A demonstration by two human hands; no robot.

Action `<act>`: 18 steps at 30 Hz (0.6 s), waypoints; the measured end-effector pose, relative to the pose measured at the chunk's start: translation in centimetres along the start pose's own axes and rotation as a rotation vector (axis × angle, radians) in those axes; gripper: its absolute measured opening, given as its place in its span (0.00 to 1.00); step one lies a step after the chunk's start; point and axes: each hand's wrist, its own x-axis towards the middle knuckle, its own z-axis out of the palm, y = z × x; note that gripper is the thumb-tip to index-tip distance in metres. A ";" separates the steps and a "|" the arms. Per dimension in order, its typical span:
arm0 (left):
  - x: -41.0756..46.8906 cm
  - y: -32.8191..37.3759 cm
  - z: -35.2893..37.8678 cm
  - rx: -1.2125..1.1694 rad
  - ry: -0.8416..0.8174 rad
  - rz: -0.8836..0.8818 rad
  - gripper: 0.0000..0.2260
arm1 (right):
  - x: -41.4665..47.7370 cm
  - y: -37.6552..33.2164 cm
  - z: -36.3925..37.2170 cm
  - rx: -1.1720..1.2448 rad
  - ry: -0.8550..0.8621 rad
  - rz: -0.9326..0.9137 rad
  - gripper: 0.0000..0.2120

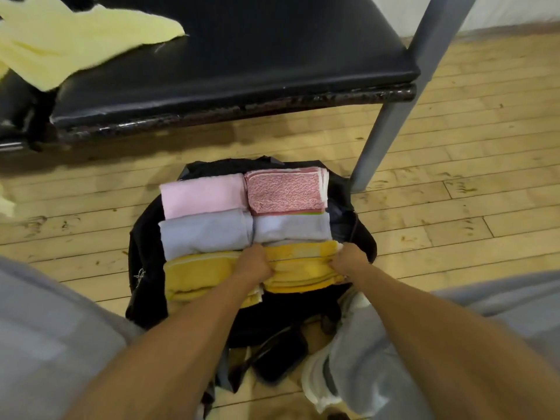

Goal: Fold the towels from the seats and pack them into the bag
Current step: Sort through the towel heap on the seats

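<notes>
A wooden floor [454,147] ran under everything, and a long black seat [242,56] on a grey metal leg [381,122] stood across the top of the view. A pale yellow towel [60,43] lay unfolded and rumpled on the left end of that seat. Below it, on the floor between the person's grey-trousered knees, sat the open black bag [145,268], filled with folded towels in two columns: a pink towel [203,195] and a red patterned towel [285,189] at the far end, a lilac towel [206,231] and a paler grey towel [291,227] in the middle, and a left yellow towel [200,274] at the near end. Beside that one lay the folded yellow towel [303,268], which both hands were grasping: the left hand [254,263] was clenched on its left end, and the right hand [348,259] on its right end by the bag's rim
</notes>
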 end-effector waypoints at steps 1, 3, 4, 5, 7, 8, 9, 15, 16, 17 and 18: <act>0.4 -0.1 0.5 0.001 0.030 0.021 0.22 | 0.1 0.0 0.1 -0.015 0.026 -0.017 0.12; 0.2 -0.1 0.7 0.024 0.042 0.014 0.25 | 0.2 0.2 0.2 -0.025 0.036 -0.014 0.11; 0.1 -0.1 0.7 0.040 0.039 0.016 0.26 | 0.1 0.2 0.2 -0.048 0.043 -0.017 0.11; 0.0 0.1 0.6 0.057 0.034 0.022 0.26 | -0.1 0.3 0.0 -0.091 0.047 -0.023 0.11; -0.3 0.5 -0.1 0.098 0.025 0.020 0.28 | -0.7 -0.1 -0.7 -0.125 0.059 -0.024 0.13; -0.6 0.6 -0.4 0.104 0.008 0.008 0.29 | -1.1 -0.3 -1.2 -0.142 0.064 -0.038 0.13; -0.8 0.9 -0.9 0.106 -0.007 0.001 0.28 | -1.7 -0.7 -1.8 -0.181 0.076 -0.047 0.13; -3.6 2.5 -5.8 0.056 0.022 0.181 0.23 | -5.2 -4.7 -5.7 -0.472 0.166 -0.204 0.06; -4.2 2.5 -7.2 -0.019 0.034 0.238 0.23 | -6.1 -5.9 -6.7 -0.532 0.178 -0.239 0.10; -5.2 2.4 -8.7 -0.109 0.046 0.286 0.22 | -6.9 -7.1 -7.5 -0.572 0.175 -0.271 0.09; -6.3 2.3 -10.3 -0.196 0.062 0.327 0.21 | -7.7 -8.3 -8.3 -0.601 0.174 -0.315 0.07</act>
